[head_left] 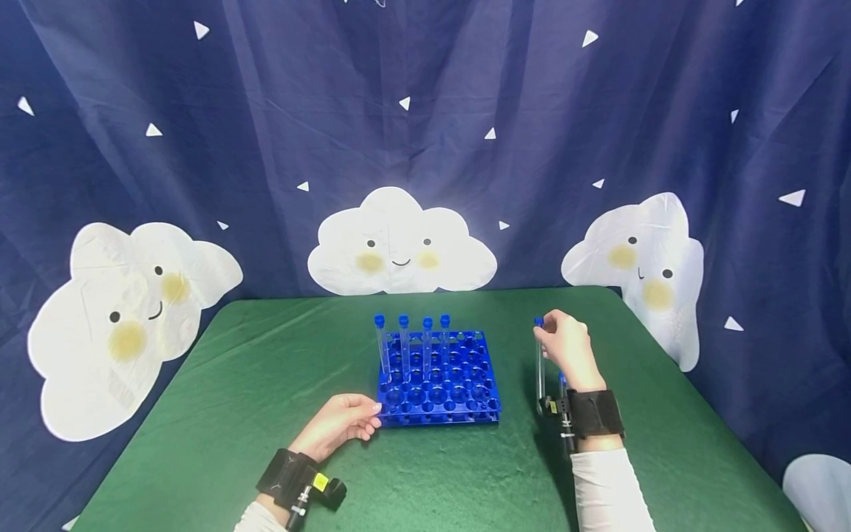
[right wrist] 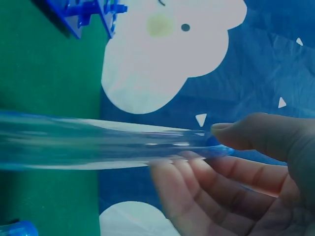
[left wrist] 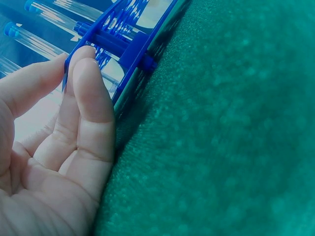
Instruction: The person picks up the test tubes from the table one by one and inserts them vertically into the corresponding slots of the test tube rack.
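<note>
A blue test tube rack (head_left: 439, 403) sits mid-table with several clear, blue-capped test tubes (head_left: 405, 351) upright in its left and middle holes. At the rack's near left corner, my left hand (head_left: 342, 423) pinches the edge of the top plate between thumb and fingers; the left wrist view shows the grip on the plate (left wrist: 106, 22). Right of the rack, my right hand (head_left: 568, 343) pinches another clear test tube (head_left: 540, 369) just below its blue cap. That tube hangs upright in the head view, its lower end near the wrist camera.
Another blue cap (head_left: 562, 378) shows beside the right wrist, mostly hidden by the arm; it also appears low in the right wrist view (right wrist: 19, 229). The green table (head_left: 266, 355) ends at a dark blue curtain (head_left: 425, 148) with white clouds.
</note>
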Action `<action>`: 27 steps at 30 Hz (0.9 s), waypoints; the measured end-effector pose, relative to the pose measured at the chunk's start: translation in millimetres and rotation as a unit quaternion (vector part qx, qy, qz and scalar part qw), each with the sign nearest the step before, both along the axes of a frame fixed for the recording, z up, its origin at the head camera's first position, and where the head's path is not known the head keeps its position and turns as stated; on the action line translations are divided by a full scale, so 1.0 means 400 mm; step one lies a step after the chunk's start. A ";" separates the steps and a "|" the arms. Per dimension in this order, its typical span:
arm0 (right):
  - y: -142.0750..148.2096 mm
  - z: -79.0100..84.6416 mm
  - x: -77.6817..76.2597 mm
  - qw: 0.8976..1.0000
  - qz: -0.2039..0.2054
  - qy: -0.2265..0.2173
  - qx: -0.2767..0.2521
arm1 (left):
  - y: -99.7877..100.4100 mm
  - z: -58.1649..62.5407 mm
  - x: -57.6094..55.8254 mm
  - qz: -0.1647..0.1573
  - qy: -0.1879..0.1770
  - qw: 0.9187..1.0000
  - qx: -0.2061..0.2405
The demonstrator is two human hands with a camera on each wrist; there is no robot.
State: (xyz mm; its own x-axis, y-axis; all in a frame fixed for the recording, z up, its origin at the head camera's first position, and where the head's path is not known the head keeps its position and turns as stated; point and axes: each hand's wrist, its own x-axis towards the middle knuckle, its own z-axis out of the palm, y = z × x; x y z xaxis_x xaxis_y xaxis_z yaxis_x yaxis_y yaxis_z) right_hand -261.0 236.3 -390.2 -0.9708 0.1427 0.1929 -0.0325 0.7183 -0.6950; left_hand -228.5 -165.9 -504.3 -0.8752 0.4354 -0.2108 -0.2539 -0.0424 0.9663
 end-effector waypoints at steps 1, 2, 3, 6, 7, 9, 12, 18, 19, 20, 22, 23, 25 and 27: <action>-0.003 0.001 0.001 1.000 -0.002 0.012 0.000 | 0.000 0.000 0.000 0.000 -0.001 1.000 0.000; -0.006 0.002 0.001 1.000 -0.003 0.023 -0.001 | 0.000 0.000 0.000 0.000 -0.001 1.000 0.000; -0.009 0.003 0.001 0.999 -0.005 0.034 -0.002 | 0.000 0.000 0.000 0.000 -0.001 1.000 0.000; -0.019 0.006 0.001 0.998 -0.008 0.065 -0.007 | 0.000 -0.001 0.000 0.000 -0.001 1.000 0.000; -0.022 0.007 0.000 0.997 -0.010 0.076 -0.008 | 0.000 -0.001 0.000 0.000 -0.001 1.000 0.000; -0.029 0.011 0.001 0.995 -0.010 0.094 -0.013 | 0.000 -0.001 0.000 -0.001 0.000 1.000 0.001; -0.039 0.019 0.002 0.992 -0.009 0.124 -0.020 | 0.000 -0.001 0.000 -0.002 0.001 1.000 0.002; -0.060 0.035 0.009 0.981 -0.005 0.191 -0.031 | -0.001 0.000 -0.001 -0.003 0.000 1.000 0.002; -0.063 0.037 0.010 0.979 -0.003 0.202 -0.034 | -0.001 0.000 -0.001 -0.002 -0.001 1.000 0.002; -0.067 0.038 0.011 0.977 0.000 0.211 -0.039 | -0.001 0.000 -0.001 -0.002 -0.002 1.000 0.002; -0.073 0.038 0.012 0.972 0.006 0.229 -0.046 | 0.000 0.001 -0.001 -0.001 -0.003 1.000 0.002; -0.077 0.038 0.012 0.970 0.009 0.239 -0.049 | 0.000 0.001 -0.001 -0.001 -0.003 1.000 0.001; -0.085 0.038 0.013 0.965 0.015 0.256 -0.049 | 0.000 0.001 -0.001 -0.001 -0.003 1.000 0.000; -0.094 0.037 0.012 0.961 0.019 0.271 -0.044 | -0.001 0.000 -0.002 -0.001 -0.001 1.000 -0.001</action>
